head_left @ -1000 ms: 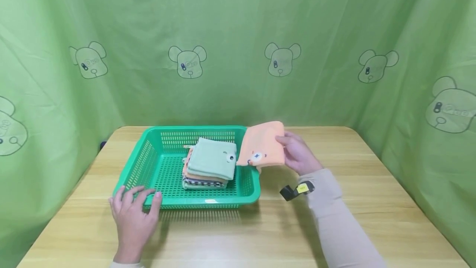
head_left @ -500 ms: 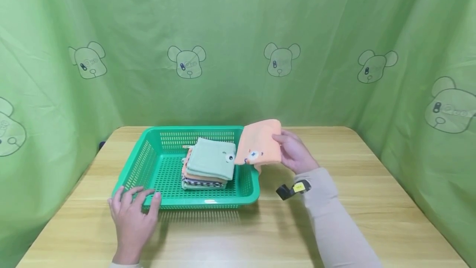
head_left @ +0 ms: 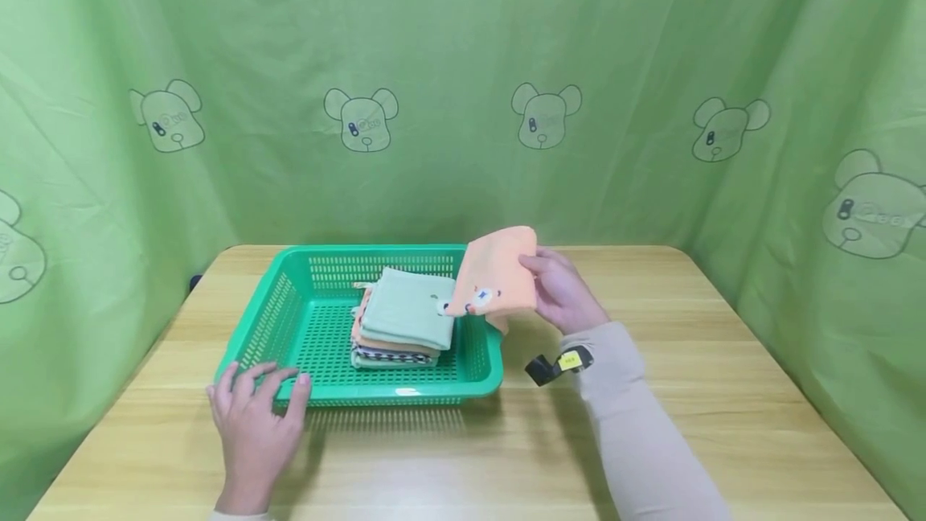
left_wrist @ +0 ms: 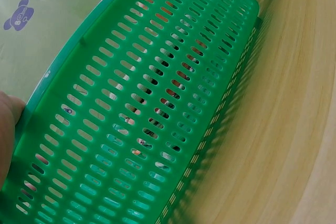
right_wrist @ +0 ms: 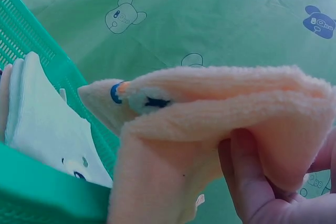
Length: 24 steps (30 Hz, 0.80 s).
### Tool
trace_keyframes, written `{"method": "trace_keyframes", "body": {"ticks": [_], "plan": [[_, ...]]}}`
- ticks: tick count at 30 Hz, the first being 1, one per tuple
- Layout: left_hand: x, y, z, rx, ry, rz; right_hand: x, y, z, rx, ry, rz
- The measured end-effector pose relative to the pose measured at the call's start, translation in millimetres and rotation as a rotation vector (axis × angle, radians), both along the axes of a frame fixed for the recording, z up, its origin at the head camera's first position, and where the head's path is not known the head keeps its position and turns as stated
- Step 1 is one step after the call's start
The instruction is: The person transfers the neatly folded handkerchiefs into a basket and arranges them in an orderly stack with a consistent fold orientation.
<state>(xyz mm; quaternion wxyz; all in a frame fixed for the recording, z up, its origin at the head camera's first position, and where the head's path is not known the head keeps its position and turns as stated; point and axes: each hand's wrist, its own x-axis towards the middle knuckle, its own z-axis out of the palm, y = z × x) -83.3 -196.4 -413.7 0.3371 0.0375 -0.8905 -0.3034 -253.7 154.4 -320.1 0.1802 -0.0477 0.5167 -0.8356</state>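
My right hand [head_left: 567,296] pinches a folded peach-orange towel [head_left: 495,272] with an embroidered face, holding it above the right rim of a green plastic basket [head_left: 318,394]. A loose flap hangs below the fold; in the right wrist view the fluffy towel [right_wrist: 163,124] shows its folded layers, with fingers [right_wrist: 249,169] beneath. Inside the basket lies a stack of folded towels [head_left: 408,312], pale green on top, with orange and checked layers lower down. My left hand [head_left: 256,424] grips the front-left rim, fingers curled over it. The left wrist view shows the perforated basket wall [left_wrist: 94,124].
The basket stands on a light wooden table [head_left: 405,473]. A green curtain [head_left: 448,183] with bear-head prints encloses the back and sides. A black strap with a yellow label [head_left: 560,364] hangs at the right wrist.
My right hand has moved slightly left and up with the orange towel, which now covers part of the pale green towel's embroidered face. The left hand stays on the basket rim.
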Motion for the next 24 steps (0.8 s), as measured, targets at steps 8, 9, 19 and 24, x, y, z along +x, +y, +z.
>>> {"method": "trace_keyframes", "body": {"ticks": [8, 9, 19, 24], "plan": [[0.2, -1.1, -0.5, -0.001, -0.006, 0.000, -0.2, -12, 1.4, -0.019, -0.026, -0.009], [0.5, -1.1, -0.5, 0.000, -0.006, 0.000, -0.2, -13, 1.4, -0.020, -0.028, -0.008], [-0.2, -1.1, -1.0, -0.002, -0.003, 0.000, -1.0, -26, 1.0, -0.031, -0.037, -0.006], [-0.2, -1.2, -1.1, -0.006, 0.008, -0.004, -3.0, -33, 0.5, -0.042, -0.046, -0.005]]}}
